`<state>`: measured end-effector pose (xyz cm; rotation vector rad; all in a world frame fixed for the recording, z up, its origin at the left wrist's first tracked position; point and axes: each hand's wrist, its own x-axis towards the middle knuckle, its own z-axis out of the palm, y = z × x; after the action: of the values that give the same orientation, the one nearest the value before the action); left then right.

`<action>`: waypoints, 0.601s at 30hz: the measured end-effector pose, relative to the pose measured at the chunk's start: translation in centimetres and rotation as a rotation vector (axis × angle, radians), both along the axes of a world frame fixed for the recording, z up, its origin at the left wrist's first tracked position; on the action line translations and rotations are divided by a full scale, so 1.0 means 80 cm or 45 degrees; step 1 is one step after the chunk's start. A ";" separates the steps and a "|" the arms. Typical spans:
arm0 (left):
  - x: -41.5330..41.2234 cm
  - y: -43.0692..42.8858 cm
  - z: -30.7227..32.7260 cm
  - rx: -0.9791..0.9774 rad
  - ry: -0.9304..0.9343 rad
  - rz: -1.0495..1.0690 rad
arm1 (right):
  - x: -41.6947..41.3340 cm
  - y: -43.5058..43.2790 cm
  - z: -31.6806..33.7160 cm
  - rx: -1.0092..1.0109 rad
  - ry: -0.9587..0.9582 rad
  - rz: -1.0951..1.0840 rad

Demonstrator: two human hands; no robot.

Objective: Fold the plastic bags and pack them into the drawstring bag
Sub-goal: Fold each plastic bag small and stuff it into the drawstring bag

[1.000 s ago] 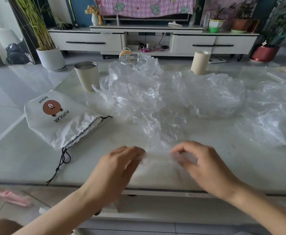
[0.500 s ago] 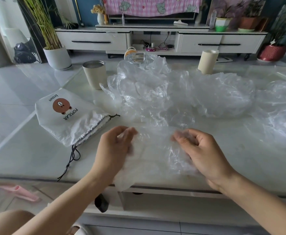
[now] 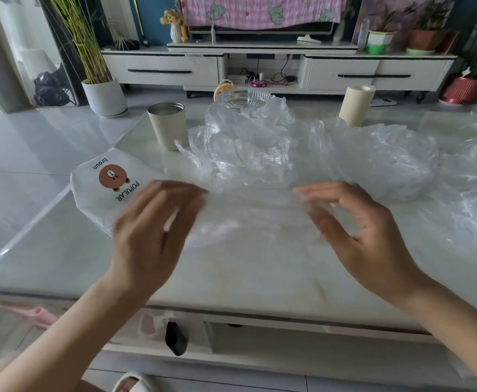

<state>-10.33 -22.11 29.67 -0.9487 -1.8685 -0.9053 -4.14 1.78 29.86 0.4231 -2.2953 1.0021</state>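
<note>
A clear plastic bag (image 3: 254, 216) is stretched flat between my two hands, low over the white table (image 3: 231, 278). My left hand (image 3: 158, 230), blurred by motion, pinches the bag's left edge. My right hand (image 3: 361, 233) pinches the right edge between thumb and fingers. The white drawstring bag (image 3: 96, 188), printed with a brown bear, lies on the table's left side, and my left hand covers part of it. A crumpled heap of clear plastic bags (image 3: 254, 145) lies behind the held one. More of the heap (image 3: 390, 157) spreads to the right.
A beige cup (image 3: 166, 125) stands behind the drawstring bag and a beige roll (image 3: 356, 106) stands at the back right. A glass dish (image 3: 245, 97) sits behind the heap. The table's near edge (image 3: 231, 309) runs just below my wrists.
Both hands moved away from the near edge and farther apart, opening the bunched plastic bag into a wide sheet. My left hand now overlaps the drawstring bag.
</note>
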 end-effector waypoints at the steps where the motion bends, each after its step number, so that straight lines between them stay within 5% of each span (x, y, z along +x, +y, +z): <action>1: 0.003 -0.004 -0.004 -0.126 0.076 -0.133 | 0.004 0.008 -0.004 0.196 0.048 0.004; 3: 0.009 -0.011 -0.023 -0.425 0.023 -0.334 | 0.009 0.024 -0.023 0.521 -0.030 0.017; 6: 0.016 -0.015 -0.055 -0.719 -0.357 -0.403 | 0.018 0.034 -0.053 0.734 -0.369 0.079; 9: 0.021 -0.008 -0.055 -0.481 -0.588 -0.300 | 0.024 0.027 -0.041 0.521 -0.507 0.006; 12: 0.023 0.019 -0.044 -0.183 -0.723 -0.238 | 0.021 0.003 -0.025 0.148 -0.332 -0.089; 18: 0.020 0.052 -0.101 -0.866 -0.558 -0.014 | -0.001 -0.037 -0.069 0.509 -0.530 0.091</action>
<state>-8.73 -17.92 21.63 -1.2206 -2.6358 -0.4981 -4.22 -1.15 24.31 0.4960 -2.8910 0.7071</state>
